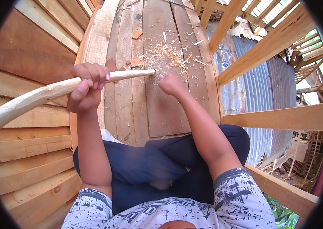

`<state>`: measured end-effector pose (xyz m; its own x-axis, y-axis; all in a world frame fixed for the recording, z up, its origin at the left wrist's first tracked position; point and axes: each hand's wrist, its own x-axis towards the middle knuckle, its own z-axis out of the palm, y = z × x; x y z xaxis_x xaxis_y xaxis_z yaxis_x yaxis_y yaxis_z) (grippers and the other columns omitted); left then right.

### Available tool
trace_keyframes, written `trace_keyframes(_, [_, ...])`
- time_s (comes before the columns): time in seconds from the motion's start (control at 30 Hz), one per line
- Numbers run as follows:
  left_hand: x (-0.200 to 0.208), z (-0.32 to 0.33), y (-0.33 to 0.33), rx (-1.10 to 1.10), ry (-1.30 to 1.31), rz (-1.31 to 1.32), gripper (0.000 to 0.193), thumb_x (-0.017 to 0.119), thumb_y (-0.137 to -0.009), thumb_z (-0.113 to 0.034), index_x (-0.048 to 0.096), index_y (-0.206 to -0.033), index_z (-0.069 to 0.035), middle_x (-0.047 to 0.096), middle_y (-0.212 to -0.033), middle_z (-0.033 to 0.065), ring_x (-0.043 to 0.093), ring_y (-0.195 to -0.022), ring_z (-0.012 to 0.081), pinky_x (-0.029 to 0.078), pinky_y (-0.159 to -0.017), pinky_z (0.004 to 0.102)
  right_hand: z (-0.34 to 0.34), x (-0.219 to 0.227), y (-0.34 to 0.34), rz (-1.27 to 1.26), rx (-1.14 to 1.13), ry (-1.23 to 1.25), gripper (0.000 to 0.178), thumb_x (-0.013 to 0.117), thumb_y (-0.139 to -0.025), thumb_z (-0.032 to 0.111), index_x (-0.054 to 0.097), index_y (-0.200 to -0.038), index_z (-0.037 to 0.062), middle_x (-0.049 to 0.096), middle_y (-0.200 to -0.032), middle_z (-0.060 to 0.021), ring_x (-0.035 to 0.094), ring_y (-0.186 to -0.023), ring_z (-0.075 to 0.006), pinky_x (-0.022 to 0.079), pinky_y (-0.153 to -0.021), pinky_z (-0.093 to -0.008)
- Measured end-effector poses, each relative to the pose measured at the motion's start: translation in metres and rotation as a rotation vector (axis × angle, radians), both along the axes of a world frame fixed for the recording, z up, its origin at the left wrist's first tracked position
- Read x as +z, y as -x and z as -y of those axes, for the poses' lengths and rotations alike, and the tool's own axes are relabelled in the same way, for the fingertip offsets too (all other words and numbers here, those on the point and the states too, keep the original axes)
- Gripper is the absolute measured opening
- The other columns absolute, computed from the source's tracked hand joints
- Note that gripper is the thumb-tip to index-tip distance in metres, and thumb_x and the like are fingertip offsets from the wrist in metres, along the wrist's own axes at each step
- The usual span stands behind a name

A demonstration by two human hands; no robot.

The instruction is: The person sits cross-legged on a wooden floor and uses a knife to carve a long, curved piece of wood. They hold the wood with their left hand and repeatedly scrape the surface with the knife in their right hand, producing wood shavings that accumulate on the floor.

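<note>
A long, curved, peeled wooden stick (28, 104) runs in from the left edge and narrows toward the middle. My left hand (86, 84) is wrapped round it, thumb and fingers closed. The stick's thin end has a dark tip and points at my right hand (172, 84). That hand is curled closed just right of the tip, slightly apart from it, thumb toward the stick. Whatever is in its fingers, if anything, is hidden. Beyond both hands, pale wood shavings (168, 53) are scattered over the plank floor (161, 103).
A slatted wooden wall (28, 152) rises close on the left. To the right stand timber rails (276, 117), with corrugated metal sheets (253, 87) behind them. Small reddish wood pieces (137, 34) lie on the planks. My crossed legs (142, 160) are below the hands.
</note>
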<state>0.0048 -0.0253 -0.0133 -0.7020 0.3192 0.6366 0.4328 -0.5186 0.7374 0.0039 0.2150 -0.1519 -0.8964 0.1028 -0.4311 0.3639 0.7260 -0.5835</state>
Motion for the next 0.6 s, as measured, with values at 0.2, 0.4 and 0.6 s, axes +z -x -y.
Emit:
trace_keyframes(0.2, [-0.002, -0.005, 0.0, 0.013, -0.036, 0.015, 0.012, 0.054, -0.078, -0.018, 0.046, -0.074, -0.01, 0.042, -0.065, 0.0018, 0.04, -0.061, 0.0144, 0.04, -0.07, 0.0361, -0.01, -0.041, 0.004, -0.037, -0.111, 0.02, 0.052, 0.043, -0.099, 0.036, 0.063, -0.105, -0.012, 0.062, -0.108, -0.0346, 0.061, -0.104, -0.0463, 0.048, -0.092, -0.0485])
trace_keyframes(0.4, [-0.008, 0.008, -0.002, 0.089, -0.085, 0.049, 0.011, 0.052, -0.077, -0.017, 0.046, -0.074, -0.008, 0.042, -0.064, 0.0035, 0.042, -0.06, 0.016, 0.042, -0.07, 0.0379, 0.031, 0.038, -0.002, 0.081, 0.027, -0.013, 0.044, 0.042, -0.099, 0.034, 0.066, -0.108, -0.0026, 0.064, -0.115, -0.0254, 0.061, -0.112, -0.0395, 0.048, -0.093, -0.0467])
trace_keyframes(0.6, [-0.006, 0.0, 0.001, 0.162, -0.12, 0.122, 0.013, 0.052, -0.077, -0.02, 0.045, -0.075, -0.01, 0.041, -0.066, 0.0035, 0.043, -0.063, 0.0169, 0.042, -0.073, 0.0391, 0.015, 0.024, -0.002, 0.215, -0.119, 0.183, 0.048, 0.04, -0.101, 0.034, 0.065, -0.105, -0.0059, 0.067, -0.103, -0.0262, 0.066, -0.097, -0.0417, 0.051, -0.084, -0.0483])
